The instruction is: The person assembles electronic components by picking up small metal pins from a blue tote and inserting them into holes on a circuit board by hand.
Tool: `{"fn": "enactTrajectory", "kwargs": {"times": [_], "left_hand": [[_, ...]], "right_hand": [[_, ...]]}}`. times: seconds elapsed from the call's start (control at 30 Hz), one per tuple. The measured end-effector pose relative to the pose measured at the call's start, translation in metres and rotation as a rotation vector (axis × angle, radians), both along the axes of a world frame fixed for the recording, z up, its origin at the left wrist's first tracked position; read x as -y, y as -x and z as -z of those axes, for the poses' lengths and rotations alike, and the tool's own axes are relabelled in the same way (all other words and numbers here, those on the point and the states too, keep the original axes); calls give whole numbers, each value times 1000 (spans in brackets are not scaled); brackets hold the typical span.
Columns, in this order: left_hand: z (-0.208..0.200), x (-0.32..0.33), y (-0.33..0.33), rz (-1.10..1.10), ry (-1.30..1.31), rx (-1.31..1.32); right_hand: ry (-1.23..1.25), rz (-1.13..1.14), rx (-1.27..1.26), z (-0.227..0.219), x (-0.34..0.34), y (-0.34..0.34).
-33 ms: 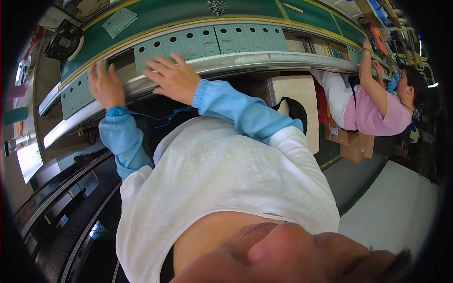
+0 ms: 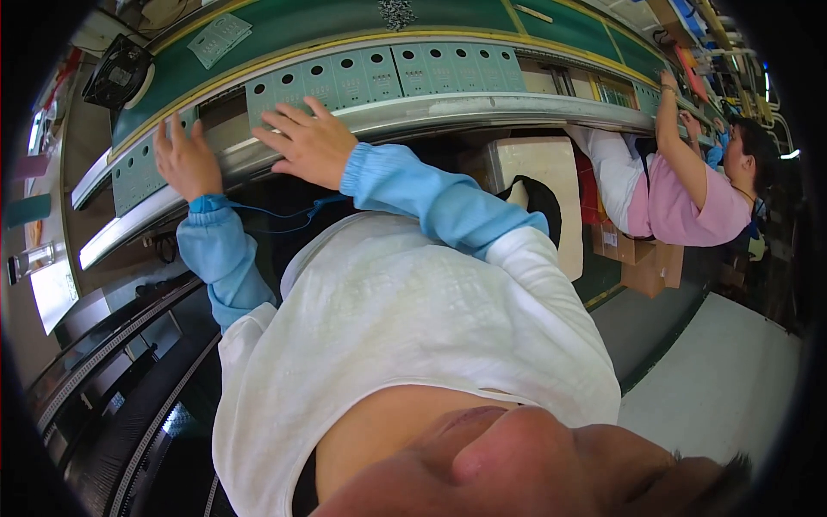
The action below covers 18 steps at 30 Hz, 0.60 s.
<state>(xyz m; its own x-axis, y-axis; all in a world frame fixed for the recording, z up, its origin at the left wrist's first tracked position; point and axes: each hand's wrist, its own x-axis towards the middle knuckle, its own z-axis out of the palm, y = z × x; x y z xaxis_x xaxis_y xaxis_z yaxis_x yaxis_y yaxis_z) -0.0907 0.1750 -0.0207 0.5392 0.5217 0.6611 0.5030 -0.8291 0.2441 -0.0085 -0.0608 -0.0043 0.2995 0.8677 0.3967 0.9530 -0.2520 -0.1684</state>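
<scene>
My left hand (image 2: pixel 188 162) reaches over the metal rail (image 2: pixel 431 112) with its fingers stretched out and apart, holding nothing. Its fingertips are at the right end of a pale green circuit board panel (image 2: pixel 136 178) with dark round holes; whether they touch it I cannot tell. My right hand (image 2: pixel 312 146) is open too, fingers spread above the rail, just in front of a longer row of similar circuit boards (image 2: pixel 319 79). Between the two panels lies a gap in the track. A blue cord (image 2: pixel 289 215) runs from my left wrist.
Behind the rail, a green work surface (image 2: pixel 319 21) carries loose boards (image 2: pixel 220 39) and a pile of small parts (image 2: pixel 396 13). A black fan (image 2: pixel 119 73) stands at the left. A co-worker (image 2: pixel 689 189) in pink works at the right, near cardboard boxes (image 2: pixel 650 263).
Both my hands have shifted slightly left along the rail, fingers still spread. The boards have not visibly moved.
</scene>
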Motion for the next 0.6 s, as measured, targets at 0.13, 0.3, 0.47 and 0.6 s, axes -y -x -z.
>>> {"fn": "enactTrajectory", "kwargs": {"times": [0.13, 0.3, 0.47, 0.6], "left_hand": [[21, -21, 17, -104, -12, -68], [23, -19, 15, -169, 81, -221], [29, -28, 19, -176, 64, -278], [33, -35, 17, -213, 12, -335]], "right_hand": [[25, 61, 25, 13, -8, 3], [29, 167, -13, 14, 32, -11], [1, 334, -18, 14, 97, -36], [-36, 477, -76, 17, 152, -61]]}}
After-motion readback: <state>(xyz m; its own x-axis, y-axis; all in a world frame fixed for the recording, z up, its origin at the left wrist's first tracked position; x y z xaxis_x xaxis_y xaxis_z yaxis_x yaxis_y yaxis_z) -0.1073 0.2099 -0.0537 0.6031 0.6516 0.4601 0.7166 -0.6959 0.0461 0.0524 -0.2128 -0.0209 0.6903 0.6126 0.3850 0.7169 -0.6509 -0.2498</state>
